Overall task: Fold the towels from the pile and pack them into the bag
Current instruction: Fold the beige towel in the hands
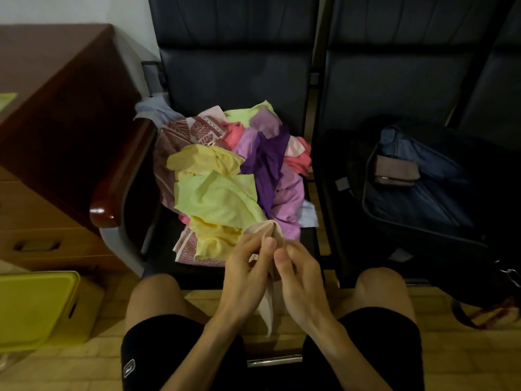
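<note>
Holding a beige towel [269, 294] up in front of the knees, both hands are close together with the backs facing the camera. Left hand [245, 277] pinches the upper edge, thumb up and pressed against the cloth, fingers curled behind it. Right hand [301, 280] grips the same towel just beside it, thumb on the front. The rest of the towel hangs down between the wrists. Towel pile [231, 176], all yellows, greens, purples and pinks, sits on the dark chair seat [315, 238] right ahead. Open dark bag [423, 198] is on the next seat to the right, with a folded brown towel [396, 170] inside.
</note>
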